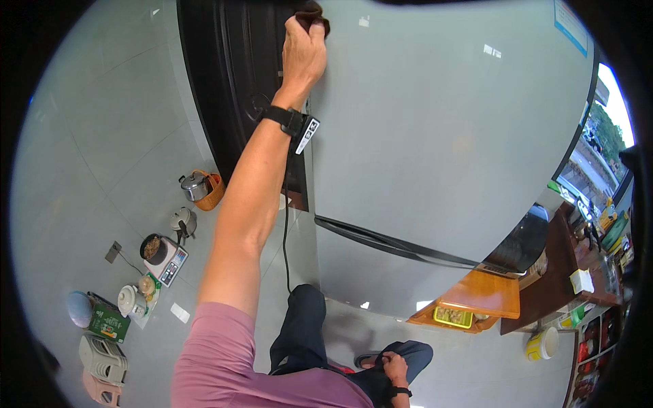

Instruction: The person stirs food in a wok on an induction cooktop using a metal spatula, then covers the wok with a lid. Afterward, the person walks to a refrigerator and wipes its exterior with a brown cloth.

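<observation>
My left arm stretches up along the edge of a large glossy grey refrigerator (435, 136). At its end my left hand (304, 58) is closed on a dark brown cloth (311, 15), pressed near the refrigerator's upper left side. A black strap with a white-marked tag (307, 135) circles that wrist. My right hand (394, 367) rests low against my dark trouser leg, its fingers curled; whether anything is inside them is hidden. The refrigerator's long black handle (394, 245) runs across below the upper door.
A dark panelled door (238, 75) stands left of the refrigerator. On the left floor are a pressure cooker (196, 185), a wicker basket (212, 194), a kitchen scale (170, 262) bearing a black pot (154, 249), and stools (102, 359). Right: a wooden cabinet (476, 296), a yellow-white bucket (542, 345).
</observation>
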The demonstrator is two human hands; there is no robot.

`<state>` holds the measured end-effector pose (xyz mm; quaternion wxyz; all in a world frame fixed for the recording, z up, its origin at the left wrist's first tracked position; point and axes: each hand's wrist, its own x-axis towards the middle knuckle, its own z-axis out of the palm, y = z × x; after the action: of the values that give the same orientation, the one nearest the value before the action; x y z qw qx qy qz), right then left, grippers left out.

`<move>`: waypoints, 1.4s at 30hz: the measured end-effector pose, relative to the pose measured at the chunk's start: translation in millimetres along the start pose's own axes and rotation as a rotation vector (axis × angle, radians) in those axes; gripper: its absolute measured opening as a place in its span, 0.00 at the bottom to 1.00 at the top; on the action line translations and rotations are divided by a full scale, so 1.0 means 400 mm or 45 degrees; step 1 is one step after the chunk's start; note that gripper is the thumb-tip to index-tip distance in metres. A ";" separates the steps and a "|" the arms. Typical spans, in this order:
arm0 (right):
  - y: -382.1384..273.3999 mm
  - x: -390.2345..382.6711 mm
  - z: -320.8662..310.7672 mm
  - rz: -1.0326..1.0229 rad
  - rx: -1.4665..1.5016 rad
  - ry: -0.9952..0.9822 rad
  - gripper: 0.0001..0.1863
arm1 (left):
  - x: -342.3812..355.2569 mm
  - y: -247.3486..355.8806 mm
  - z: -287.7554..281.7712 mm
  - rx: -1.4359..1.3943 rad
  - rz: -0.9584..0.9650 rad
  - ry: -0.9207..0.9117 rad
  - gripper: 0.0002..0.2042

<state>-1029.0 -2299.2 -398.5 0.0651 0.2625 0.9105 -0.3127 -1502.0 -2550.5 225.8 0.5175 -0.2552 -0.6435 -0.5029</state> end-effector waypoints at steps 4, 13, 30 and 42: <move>0.000 -0.012 -0.012 0.024 0.005 -0.015 0.12 | -0.178 -0.060 0.004 -0.038 -0.225 0.018 0.23; -0.021 0.012 -0.019 -0.035 -0.012 -0.038 0.13 | -0.856 -0.248 -0.035 0.194 -0.567 -0.038 0.25; -0.001 -0.053 -0.027 0.116 0.037 -0.035 0.14 | -0.714 0.070 0.193 0.498 0.413 -0.527 0.31; -0.008 -0.023 0.006 -0.060 0.077 0.067 0.14 | -0.922 0.228 0.341 0.153 1.103 -1.081 0.17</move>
<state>-1022.8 -2306.8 -396.1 0.0259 0.2510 0.9080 -0.3344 -1357.1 -2322.2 -73.9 0.3867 -0.6423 -0.6587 -0.0638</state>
